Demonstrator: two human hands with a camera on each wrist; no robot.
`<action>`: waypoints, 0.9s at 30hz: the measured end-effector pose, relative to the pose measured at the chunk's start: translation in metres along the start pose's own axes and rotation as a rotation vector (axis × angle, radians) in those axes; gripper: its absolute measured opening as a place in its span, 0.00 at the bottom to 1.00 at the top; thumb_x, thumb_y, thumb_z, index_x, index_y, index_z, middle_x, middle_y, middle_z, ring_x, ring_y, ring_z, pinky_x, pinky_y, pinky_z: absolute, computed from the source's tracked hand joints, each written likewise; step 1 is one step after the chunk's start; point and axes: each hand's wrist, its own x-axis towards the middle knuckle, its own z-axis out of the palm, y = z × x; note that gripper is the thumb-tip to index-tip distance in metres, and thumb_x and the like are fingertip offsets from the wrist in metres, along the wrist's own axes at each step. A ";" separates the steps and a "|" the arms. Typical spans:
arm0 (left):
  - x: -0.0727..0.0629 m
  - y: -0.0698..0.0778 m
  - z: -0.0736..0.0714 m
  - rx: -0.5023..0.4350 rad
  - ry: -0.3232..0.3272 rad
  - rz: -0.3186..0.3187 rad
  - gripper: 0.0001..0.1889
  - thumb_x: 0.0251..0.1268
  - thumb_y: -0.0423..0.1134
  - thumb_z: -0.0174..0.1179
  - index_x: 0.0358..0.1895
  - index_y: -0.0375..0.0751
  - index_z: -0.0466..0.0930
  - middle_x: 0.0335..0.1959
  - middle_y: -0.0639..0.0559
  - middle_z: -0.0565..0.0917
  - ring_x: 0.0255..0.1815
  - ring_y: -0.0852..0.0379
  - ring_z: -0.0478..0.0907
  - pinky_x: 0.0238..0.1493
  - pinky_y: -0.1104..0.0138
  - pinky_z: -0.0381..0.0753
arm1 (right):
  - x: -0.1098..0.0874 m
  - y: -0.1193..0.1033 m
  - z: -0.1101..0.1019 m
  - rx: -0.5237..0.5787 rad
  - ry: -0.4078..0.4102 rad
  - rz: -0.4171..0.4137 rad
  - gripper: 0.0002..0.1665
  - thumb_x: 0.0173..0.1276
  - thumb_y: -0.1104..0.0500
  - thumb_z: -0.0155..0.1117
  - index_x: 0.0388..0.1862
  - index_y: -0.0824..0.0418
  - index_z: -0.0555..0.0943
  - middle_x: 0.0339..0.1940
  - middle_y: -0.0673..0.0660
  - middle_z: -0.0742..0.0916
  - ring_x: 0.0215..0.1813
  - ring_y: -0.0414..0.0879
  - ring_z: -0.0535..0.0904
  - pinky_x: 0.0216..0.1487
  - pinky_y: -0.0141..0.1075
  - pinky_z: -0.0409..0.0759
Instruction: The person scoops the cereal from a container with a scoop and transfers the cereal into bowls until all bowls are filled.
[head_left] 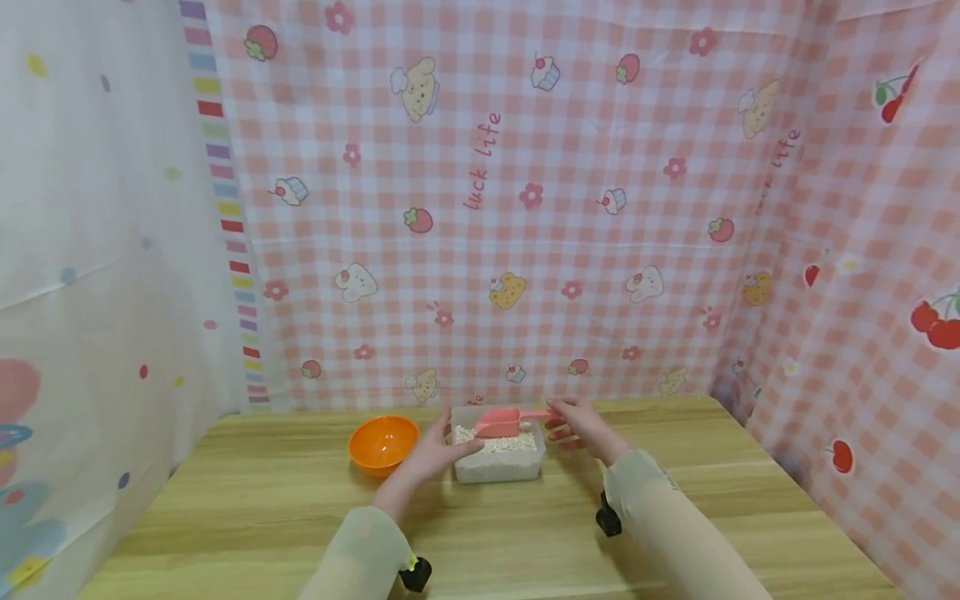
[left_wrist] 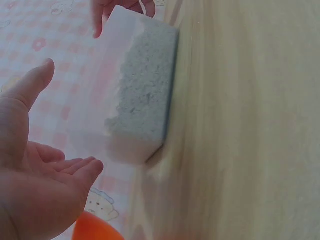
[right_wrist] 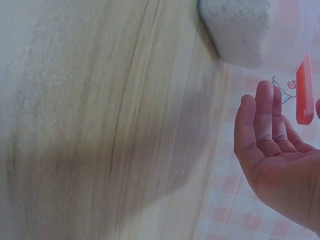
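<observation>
A translucent plastic box holds pale granules, and a pink scoop lies across them with its handle extending past the right rim. Beside the box's left end is my left hand, thumb and fingers spread; the left wrist view shows a gap between those fingers and the box wall. My right hand is at the scoop's handle. Its fingers are relaxed, and the handle passes between them and the thumb, which is mostly cut off in the right wrist view. No grip on the handle shows.
An orange bowl stands left of the box, close to my left forearm. Everything is on a wooden table. A pink checked curtain hangs behind the table's back edge, and more cloth hangs at both sides.
</observation>
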 end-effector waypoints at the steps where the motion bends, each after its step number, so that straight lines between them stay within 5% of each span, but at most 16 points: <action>1: -0.001 -0.001 0.000 -0.010 0.006 -0.010 0.52 0.59 0.53 0.67 0.77 0.33 0.44 0.73 0.31 0.56 0.71 0.35 0.58 0.67 0.44 0.62 | 0.000 0.000 0.000 0.003 0.004 0.003 0.31 0.77 0.49 0.48 0.69 0.70 0.63 0.49 0.69 0.82 0.42 0.56 0.84 0.47 0.51 0.82; 27: -0.005 -0.018 0.009 0.012 -0.015 0.025 0.51 0.63 0.53 0.64 0.77 0.33 0.42 0.73 0.31 0.57 0.69 0.38 0.63 0.68 0.47 0.62 | -0.001 0.005 0.002 0.146 -0.036 -0.027 0.17 0.75 0.58 0.53 0.51 0.72 0.74 0.28 0.55 0.80 0.23 0.39 0.75 0.24 0.28 0.75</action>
